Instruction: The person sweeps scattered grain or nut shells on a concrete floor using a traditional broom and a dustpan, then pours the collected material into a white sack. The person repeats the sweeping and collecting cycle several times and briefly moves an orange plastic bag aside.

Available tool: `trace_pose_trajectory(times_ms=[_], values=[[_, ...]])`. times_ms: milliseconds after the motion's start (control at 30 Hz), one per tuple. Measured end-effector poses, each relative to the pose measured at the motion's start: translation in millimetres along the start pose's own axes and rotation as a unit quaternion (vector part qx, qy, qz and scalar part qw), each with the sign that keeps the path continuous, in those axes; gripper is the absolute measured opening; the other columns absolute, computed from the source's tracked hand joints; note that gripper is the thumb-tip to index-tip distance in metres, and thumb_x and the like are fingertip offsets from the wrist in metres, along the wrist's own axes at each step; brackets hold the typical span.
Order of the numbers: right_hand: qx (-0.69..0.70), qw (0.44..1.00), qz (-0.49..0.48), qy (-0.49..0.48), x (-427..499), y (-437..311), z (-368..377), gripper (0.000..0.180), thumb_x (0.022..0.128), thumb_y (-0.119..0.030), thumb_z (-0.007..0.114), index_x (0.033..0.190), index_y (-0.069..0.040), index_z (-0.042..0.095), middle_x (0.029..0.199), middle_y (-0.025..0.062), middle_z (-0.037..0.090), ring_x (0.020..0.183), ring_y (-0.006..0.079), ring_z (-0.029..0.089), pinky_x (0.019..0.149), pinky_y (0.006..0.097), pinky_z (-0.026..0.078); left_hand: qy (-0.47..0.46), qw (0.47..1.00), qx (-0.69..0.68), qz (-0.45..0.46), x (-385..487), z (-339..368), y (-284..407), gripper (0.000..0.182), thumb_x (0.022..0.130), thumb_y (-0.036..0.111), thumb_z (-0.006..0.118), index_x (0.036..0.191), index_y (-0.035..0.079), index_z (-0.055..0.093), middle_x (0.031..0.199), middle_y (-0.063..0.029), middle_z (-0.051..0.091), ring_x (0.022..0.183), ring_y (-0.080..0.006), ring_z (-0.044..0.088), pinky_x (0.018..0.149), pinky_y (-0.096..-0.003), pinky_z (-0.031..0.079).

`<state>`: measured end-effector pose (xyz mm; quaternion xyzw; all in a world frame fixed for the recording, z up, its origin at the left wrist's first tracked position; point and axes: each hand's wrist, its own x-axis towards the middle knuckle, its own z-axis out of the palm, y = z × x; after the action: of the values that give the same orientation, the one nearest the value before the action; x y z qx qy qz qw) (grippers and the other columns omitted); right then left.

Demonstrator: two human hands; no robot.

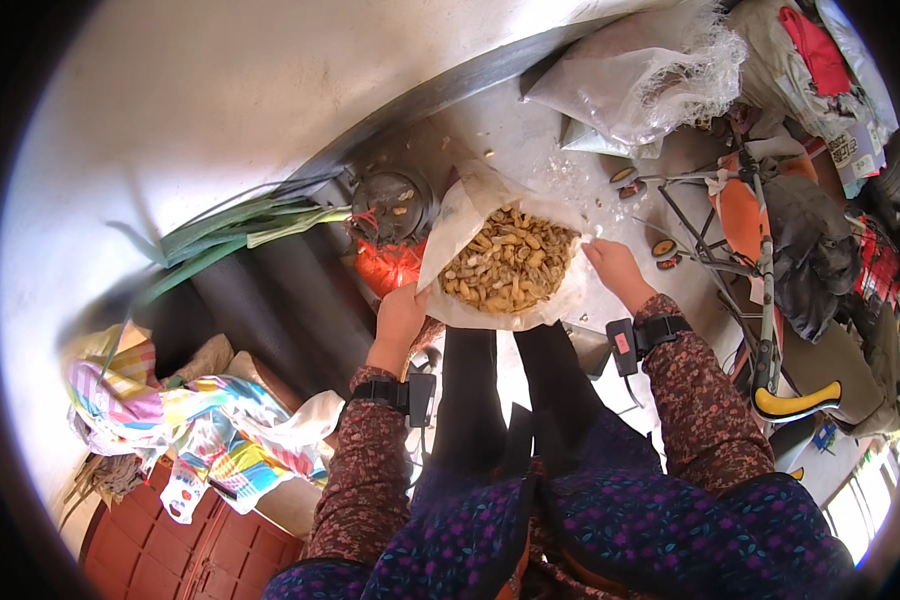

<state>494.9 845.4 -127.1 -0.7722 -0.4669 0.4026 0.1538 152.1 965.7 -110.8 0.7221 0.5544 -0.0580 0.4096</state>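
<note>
A whitish sack (461, 214) stands with its mouth spread wide in front of my legs, near the middle of the view. Inside lie many peanuts in their shells (510, 262). The sack's left edge is gripped in my left hand (401, 319), its fingers closed on the rim. On the other side my right hand (619, 270) pinches the right edge between thumb and fingers. An orange-red plastic bag (390, 264) is just left of the sack, partly behind my left hand. The lower part of the sack is hidden.
Green leeks (232, 229) lie to the left, beside a dark round lidded container (391, 202). Colourful plastic bags (232, 427) are at lower left. A filled translucent sack (607, 82) rests against the wall. At right stands a folding wheeled frame (757, 217) with a yellow-topped handle.
</note>
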Motion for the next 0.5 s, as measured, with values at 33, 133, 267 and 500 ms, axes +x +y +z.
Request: trace_pose_trajectory(times_ms=[33,133,267,500], values=[[-0.02,1.0,0.001,-0.011,3,2,1,0.034,0.089,-0.031,0.049,0.079,0.0,0.06,0.078,0.0226,0.058,0.08,0.0414,0.055,0.07,0.0454,0.044,0.002,1.0,-0.005,0.002,4,5,0,0.036,0.09,0.032,0.051,0.088,-0.002,0.062,0.08,-0.0269,0.06,0.079,-0.0434,0.058,0.068,-0.048,0.045],[-0.056,0.998,0.031,-0.007,2,-2,-20,0.035,0.089,-0.031,0.048,0.08,0.0,0.061,0.08,0.023,0.059,0.081,0.0409,0.056,0.071,0.0451,0.044,0.0,0.999,-0.038,-0.011,0,3,19,0.036,0.09,0.03,0.05,0.088,-0.004,0.061,0.079,-0.0276,0.059,0.079,-0.0438,0.057,0.069,-0.0481,0.044],[-0.059,0.996,0.014,0.065,10,-17,-60,0.033,0.09,-0.031,0.05,0.083,-0.001,0.062,0.079,0.0233,0.059,0.079,0.0414,0.056,0.068,0.044,0.044,0.029,0.99,-0.138,0.016,-2,-17,59,0.036,0.091,0.03,0.051,0.089,-0.005,0.06,0.077,-0.027,0.059,0.075,-0.0425,0.058,0.067,-0.0442,0.045],[0.303,0.921,0.145,0.196,44,-29,-110,0.034,0.091,-0.03,0.052,0.079,0.001,0.061,0.058,0.007,0.055,0.049,0.0156,0.05,0.05,0.0299,0.039,-0.024,0.979,-0.203,0.018,25,-28,121,0.037,0.092,0.031,0.049,0.093,-0.004,0.061,0.077,-0.0251,0.06,0.075,-0.0392,0.059,0.066,-0.0403,0.045]])
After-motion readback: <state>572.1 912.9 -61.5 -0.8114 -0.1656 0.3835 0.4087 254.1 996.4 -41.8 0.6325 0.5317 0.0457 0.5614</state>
